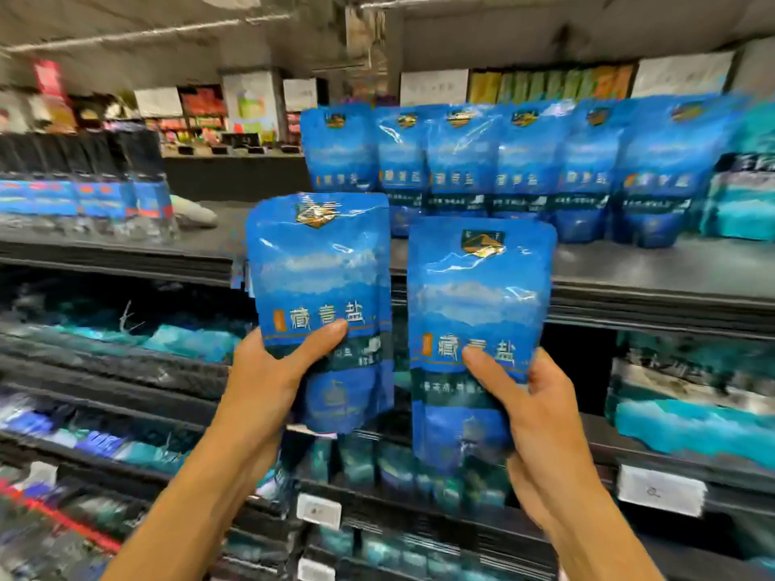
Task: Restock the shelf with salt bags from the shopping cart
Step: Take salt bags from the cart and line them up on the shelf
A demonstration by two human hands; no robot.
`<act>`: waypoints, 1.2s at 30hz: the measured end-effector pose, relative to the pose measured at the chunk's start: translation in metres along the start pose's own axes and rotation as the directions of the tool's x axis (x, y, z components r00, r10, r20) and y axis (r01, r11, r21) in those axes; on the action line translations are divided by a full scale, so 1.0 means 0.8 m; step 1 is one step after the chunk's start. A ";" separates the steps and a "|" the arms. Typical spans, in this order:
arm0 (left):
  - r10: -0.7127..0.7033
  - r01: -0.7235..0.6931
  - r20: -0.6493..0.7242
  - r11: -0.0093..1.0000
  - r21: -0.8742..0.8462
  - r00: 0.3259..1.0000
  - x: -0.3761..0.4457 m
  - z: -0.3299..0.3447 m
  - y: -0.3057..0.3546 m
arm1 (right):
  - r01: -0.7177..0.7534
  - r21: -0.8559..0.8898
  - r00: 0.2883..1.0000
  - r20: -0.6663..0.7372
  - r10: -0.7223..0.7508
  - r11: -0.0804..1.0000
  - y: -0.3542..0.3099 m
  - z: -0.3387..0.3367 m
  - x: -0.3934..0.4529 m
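Left hand point(268, 371) and right hand point(541, 408) each grip a glossy blue plastic salt bag point(318, 295) point(478, 320) low, fingers wrapped behind, labels forward for the dark shelf point(629, 266).

Premises: a retail shop. Tiered dark shelves point(654, 278) carry rows of identical blue salt bags point(516, 169). Price labels point(660, 490) line shelf edges.

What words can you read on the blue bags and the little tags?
"藏青盐": large characters on the bag in the left hand.
"藏青盐": the same on the bag in the right hand.
Row of bags on the shelf: similar characters, too blurred to be sure.
Small print on the held bags: too blurred.
White price tags and store signs: unreadable.
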State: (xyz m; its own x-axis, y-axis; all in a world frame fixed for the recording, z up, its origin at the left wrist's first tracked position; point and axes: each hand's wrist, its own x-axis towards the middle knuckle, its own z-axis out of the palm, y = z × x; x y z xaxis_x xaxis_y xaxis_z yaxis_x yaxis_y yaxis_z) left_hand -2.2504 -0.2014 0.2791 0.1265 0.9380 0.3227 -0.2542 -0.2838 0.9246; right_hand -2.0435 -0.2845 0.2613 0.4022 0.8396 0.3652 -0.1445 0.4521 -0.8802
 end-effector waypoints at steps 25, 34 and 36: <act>-0.092 0.079 0.365 0.996 0.050 0.926 0.246 0.407 -0.013 | -0.001 -0.322 0.946 -0.307 -0.103 0.947 -0.173 -0.254 0.287; 0.099 -0.397 0.406 0.511 0.763 0.908 0.252 0.379 -0.017 | -0.043 -0.740 0.988 -0.130 -0.079 0.671 -0.169 -0.303 0.296; 0.108 -0.446 0.443 0.401 0.800 0.890 0.254 0.377 -0.014 | -0.025 -0.751 0.990 -0.112 -0.090 0.660 -0.169 -0.301 0.299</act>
State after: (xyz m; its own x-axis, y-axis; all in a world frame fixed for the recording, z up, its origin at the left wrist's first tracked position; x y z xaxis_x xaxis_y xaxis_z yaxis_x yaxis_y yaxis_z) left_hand -1.9327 -0.0678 0.3949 0.5096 0.7165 0.4763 0.6085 -0.6915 0.3892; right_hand -1.7100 -0.2176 0.3949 0.5124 0.7565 0.4064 0.5732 0.0511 -0.8178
